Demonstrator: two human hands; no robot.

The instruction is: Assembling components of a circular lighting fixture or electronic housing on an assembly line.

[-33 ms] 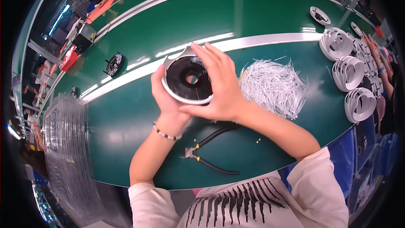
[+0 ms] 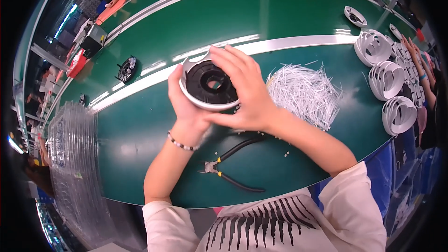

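Observation:
A round white housing with a black inner part (image 2: pixel 198 84) and a hole in its middle is held above the green table. My left hand (image 2: pixel 184 107) is closed round its left side and underside, a beaded bracelet on the wrist. My right hand (image 2: pixel 247 91) grips its right side, with the fingers over the upper rim and the thumb reaching below. The fingers hide parts of the rim. Below the hands, diagonal cutters (image 2: pixel 211 166) with black handles lie on the table, jaws to the left. Small pale bits (image 2: pixel 287 154) are scattered near them.
To the right of my hands lies a heap of thin white plastic strips (image 2: pixel 305 95). White rings (image 2: pixel 399 115) stand stacked at the right edge, near another person's arms. Clear plastic trays (image 2: pixel 74 154) are piled at left. A black round part (image 2: pixel 127 69) sits on the far belt.
The housing has tilted in my hands and shifted slightly right, so its black inside shows at a different angle. Both hands keep their hold.

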